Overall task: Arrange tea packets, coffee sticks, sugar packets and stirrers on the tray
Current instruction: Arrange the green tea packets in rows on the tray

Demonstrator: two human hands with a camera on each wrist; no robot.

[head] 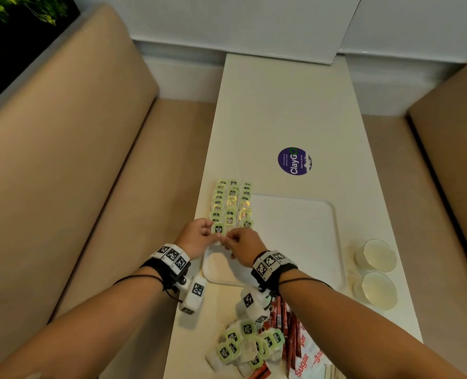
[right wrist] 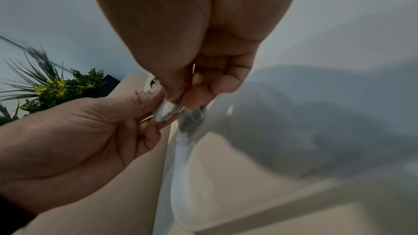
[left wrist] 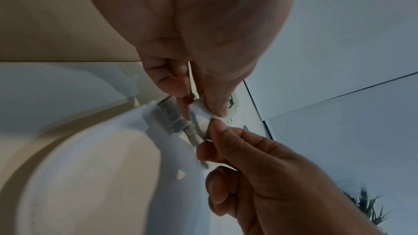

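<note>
Both hands, left hand (head: 196, 236) and right hand (head: 243, 246), pinch a green tea packet (head: 218, 229) at the tray's (head: 295, 228) left edge; three tea rows (head: 231, 203) laid, coffee sticks (head: 287, 324) and sugar packets (head: 306, 362) wait.

right half of tray (head: 303, 236) bare, packet rows (head: 231, 205) crowding left, cups (head: 377, 272) flanking right

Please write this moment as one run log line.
left hand: pinches green-labelled tea packet | right hand: pinches same packet | white plastic tray: three packet rows at left edge
</note>
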